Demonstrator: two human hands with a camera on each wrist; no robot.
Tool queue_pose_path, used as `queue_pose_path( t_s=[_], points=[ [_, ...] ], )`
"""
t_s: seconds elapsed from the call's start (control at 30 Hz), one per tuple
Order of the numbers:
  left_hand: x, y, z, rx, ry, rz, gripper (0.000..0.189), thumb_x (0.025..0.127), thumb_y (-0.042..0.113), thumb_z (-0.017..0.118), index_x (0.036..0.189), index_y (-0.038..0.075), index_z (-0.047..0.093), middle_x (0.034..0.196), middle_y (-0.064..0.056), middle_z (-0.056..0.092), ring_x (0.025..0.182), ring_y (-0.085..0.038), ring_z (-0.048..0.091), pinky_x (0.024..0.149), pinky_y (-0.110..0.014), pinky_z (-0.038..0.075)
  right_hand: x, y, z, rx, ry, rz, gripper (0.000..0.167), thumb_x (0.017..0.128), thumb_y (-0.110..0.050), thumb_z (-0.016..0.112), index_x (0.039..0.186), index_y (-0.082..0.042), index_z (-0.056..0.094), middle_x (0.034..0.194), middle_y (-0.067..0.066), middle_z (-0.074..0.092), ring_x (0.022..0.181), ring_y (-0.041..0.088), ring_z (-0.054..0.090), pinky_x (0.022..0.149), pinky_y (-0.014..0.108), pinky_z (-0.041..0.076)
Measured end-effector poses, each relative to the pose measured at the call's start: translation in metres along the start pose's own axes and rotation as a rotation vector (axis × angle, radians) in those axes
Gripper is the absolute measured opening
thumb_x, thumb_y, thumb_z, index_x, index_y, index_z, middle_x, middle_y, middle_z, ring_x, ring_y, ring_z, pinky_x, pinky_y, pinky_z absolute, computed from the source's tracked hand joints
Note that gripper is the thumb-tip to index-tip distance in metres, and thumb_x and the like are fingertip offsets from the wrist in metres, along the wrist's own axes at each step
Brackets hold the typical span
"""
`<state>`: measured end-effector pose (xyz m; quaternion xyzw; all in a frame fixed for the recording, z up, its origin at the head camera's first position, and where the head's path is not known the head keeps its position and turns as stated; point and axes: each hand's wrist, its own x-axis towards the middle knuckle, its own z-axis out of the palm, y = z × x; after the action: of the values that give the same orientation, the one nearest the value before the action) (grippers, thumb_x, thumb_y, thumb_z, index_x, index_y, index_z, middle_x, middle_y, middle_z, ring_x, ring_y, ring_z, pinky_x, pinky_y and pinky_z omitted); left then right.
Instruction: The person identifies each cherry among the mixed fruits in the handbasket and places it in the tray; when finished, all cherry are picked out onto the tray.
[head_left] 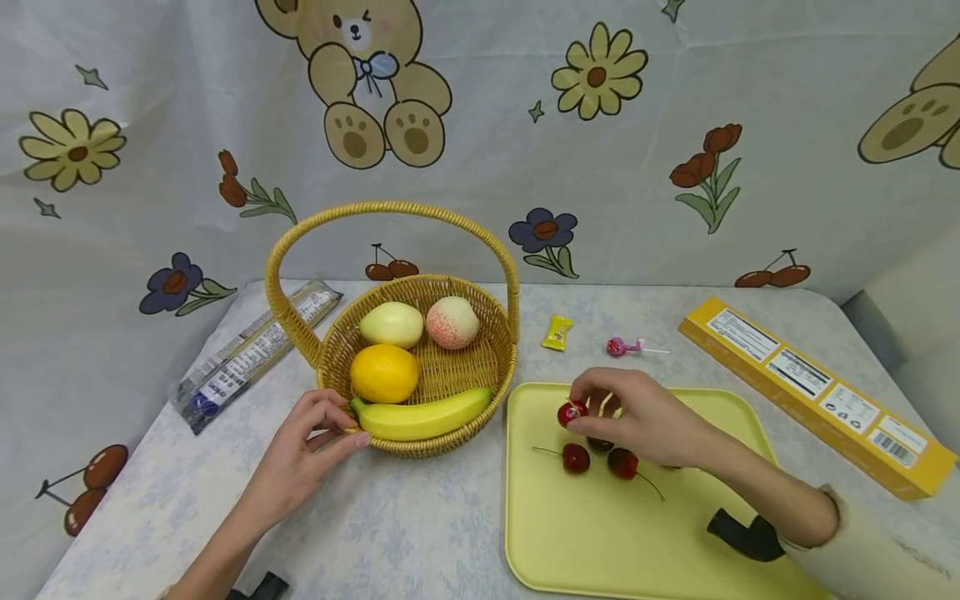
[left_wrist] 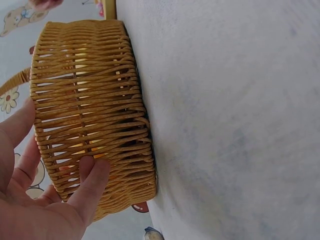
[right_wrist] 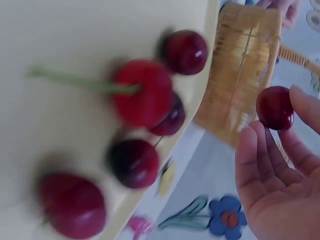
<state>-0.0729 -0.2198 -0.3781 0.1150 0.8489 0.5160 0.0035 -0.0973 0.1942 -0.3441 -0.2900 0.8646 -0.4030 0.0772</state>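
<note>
My right hand [head_left: 637, 412] pinches a dark red cherry [right_wrist: 275, 107] between thumb and fingertips, above a yellow tray [head_left: 585, 533]. Several more cherries lie on the tray beneath it, among them a stemmed red cherry [head_left: 575, 458]; the hand partly hides others. With my left hand [head_left: 311, 450] I grip the near left rim of a wicker basket [left_wrist: 95, 110], thumb and fingers on either side of the edge. Inside the basket are a banana [head_left: 423, 417], an orange-yellow fruit [head_left: 385, 373], a pale green fruit [head_left: 392, 325] and a peach [head_left: 452, 322].
Behind the tray lie a yellow wrapped candy [head_left: 557, 332] and a pink lollipop [head_left: 617, 347]. A long orange box [head_left: 817, 396] rests along the right side. Left of the basket is a long plastic packet [head_left: 255, 358]. The basket's tall handle [head_left: 390, 208] arches up before a patterned cloth backdrop [head_left: 487, 125].
</note>
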Motion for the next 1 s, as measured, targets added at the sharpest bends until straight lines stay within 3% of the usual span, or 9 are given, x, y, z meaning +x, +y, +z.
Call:
queue_pose_path(
  t_s=[0.17,0.27,0.47,0.73,1.0],
  points=[
    [0.000,0.000,-0.001,-0.003,-0.002,-0.003,0.015,0.091,0.011,0.073,0.092,0.002,0.060,0.123,-0.015,0.047,0.111,-0.034,0.050,0.090,-0.026,0.053,-0.029,0.013,-0.013,-0.037,0.017,0.037,0.017,0.090,-0.024,0.075,0.102,-0.015,0.067,0.090,-0.011,0.063,0.080,0.010,0.057,0.068,0.026,0.053],
    [0.000,0.001,-0.002,0.000,-0.002,-0.006,0.016,0.091,0.011,0.073,0.092,0.002,0.060,0.123,-0.015,0.047,0.110,-0.034,0.050,0.091,-0.026,0.053,-0.044,0.021,-0.018,-0.071,0.020,0.082,0.020,0.091,-0.024,0.074,0.107,-0.014,0.068,0.092,-0.010,0.062,0.076,0.007,0.056,0.060,0.024,0.051],
    [0.000,0.001,-0.002,-0.004,-0.005,0.001,0.015,0.091,0.011,0.073,0.092,0.002,0.060,0.123,-0.016,0.046,0.111,-0.032,0.050,0.090,-0.025,0.053,-0.065,0.034,-0.022,-0.169,-0.015,0.164,0.025,0.089,-0.022,0.075,0.112,-0.013,0.069,0.096,-0.010,0.064,0.068,0.003,0.051,0.054,0.021,0.046],
    [0.000,0.001,-0.003,-0.007,-0.003,-0.015,0.016,0.091,0.011,0.073,0.093,0.001,0.060,0.125,-0.016,0.046,0.112,-0.034,0.049,0.091,-0.024,0.053,-0.072,0.042,-0.016,-0.249,-0.017,0.196,0.020,0.086,-0.019,0.078,0.105,-0.016,0.070,0.085,-0.014,0.061,0.061,0.001,0.046,0.050,0.020,0.041],
    [-0.001,0.000,-0.003,-0.006,0.004,-0.016,0.016,0.091,0.011,0.073,0.094,0.001,0.061,0.126,-0.015,0.046,0.113,-0.035,0.049,0.091,-0.023,0.052,-0.071,0.046,-0.012,-0.301,-0.031,0.194,0.021,0.086,-0.019,0.078,0.105,-0.014,0.072,0.091,-0.013,0.064,0.070,0.002,0.048,0.058,0.021,0.045]
  ],
)
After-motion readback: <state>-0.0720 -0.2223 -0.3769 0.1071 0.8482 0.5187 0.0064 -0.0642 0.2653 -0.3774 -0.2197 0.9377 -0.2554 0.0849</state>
